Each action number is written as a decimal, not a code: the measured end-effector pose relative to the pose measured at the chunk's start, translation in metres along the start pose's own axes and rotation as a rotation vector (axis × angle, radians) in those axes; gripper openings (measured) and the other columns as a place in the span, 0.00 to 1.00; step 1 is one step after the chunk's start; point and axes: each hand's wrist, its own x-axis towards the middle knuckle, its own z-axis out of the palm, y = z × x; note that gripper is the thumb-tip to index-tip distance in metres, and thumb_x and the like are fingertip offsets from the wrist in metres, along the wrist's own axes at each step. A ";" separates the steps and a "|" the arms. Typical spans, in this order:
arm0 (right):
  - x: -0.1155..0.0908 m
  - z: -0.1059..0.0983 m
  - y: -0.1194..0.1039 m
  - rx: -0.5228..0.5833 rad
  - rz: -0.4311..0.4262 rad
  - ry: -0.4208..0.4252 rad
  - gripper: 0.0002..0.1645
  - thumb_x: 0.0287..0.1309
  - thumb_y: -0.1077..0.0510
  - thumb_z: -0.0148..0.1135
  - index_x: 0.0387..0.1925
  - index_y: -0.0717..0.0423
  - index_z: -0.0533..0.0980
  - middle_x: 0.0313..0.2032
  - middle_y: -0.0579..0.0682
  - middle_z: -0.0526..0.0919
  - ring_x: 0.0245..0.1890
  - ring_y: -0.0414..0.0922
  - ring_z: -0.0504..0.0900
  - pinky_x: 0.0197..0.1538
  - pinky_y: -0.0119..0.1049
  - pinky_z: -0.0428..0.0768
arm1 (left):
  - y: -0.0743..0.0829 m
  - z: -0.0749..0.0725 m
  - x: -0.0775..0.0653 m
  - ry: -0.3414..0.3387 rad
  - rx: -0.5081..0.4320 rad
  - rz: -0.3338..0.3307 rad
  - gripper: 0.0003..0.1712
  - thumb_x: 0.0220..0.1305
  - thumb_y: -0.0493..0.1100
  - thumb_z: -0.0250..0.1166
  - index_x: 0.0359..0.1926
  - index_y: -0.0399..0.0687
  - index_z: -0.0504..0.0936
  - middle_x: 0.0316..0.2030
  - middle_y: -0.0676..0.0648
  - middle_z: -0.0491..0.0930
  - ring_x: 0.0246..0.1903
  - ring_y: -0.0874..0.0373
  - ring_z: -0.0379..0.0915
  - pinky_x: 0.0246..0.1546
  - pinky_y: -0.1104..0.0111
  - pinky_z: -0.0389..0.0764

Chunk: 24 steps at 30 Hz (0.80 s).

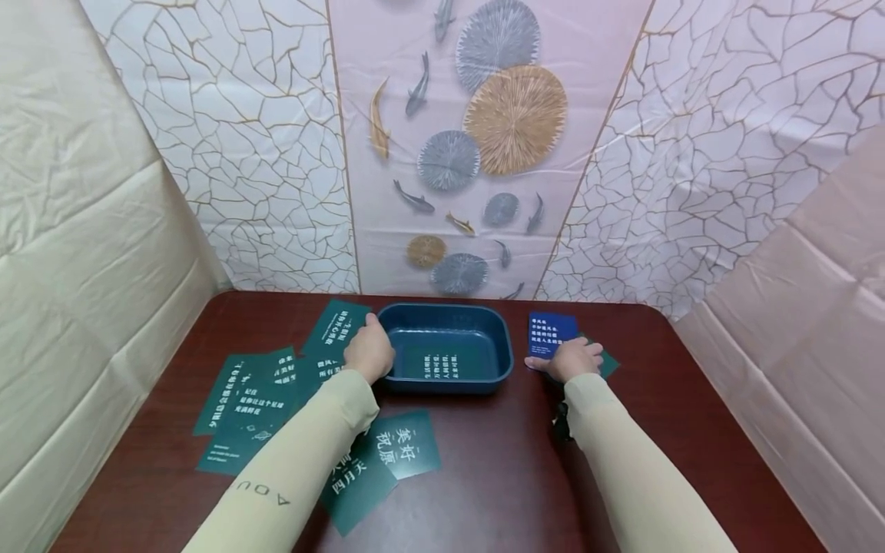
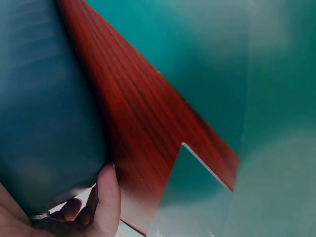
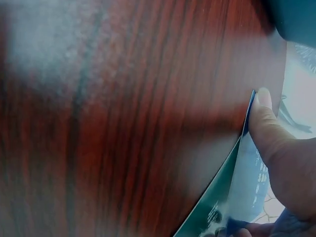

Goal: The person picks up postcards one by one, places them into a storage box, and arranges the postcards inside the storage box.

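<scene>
In the head view, a dark blue rectangular tray (image 1: 442, 308) stands near the back middle of the table, a green card with white writing (image 1: 442, 367) lying inside. My left hand (image 1: 369, 349) grips its left rim; the left wrist view has the fingers (image 2: 107, 200) bent against the tray's wall (image 2: 44, 113). Over on the right, my right hand (image 1: 572, 359) holds a blue card (image 1: 549, 332) near its front edge. The thumb (image 3: 269, 126) presses one corner of it in the right wrist view. A green card (image 3: 212, 197) lies partly beneath the blue one.
Several green cards (image 1: 256, 407) overlap on the table's left side, some hidden by my left forearm. Another pair, including a green card (image 1: 408, 445), lies in front of the tray. A patterned cloth (image 1: 442, 207) hangs behind the dark red wooden table (image 1: 498, 476).
</scene>
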 end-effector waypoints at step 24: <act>-0.011 -0.009 0.030 0.265 -0.149 0.018 0.56 0.57 0.43 0.67 0.63 0.77 0.46 0.53 0.76 0.54 0.47 0.68 0.66 0.50 0.61 0.71 | -0.001 -0.001 -0.001 0.003 -0.010 0.009 0.44 0.67 0.42 0.59 0.74 0.37 0.44 0.55 0.34 0.75 0.44 0.41 0.77 0.43 0.47 0.77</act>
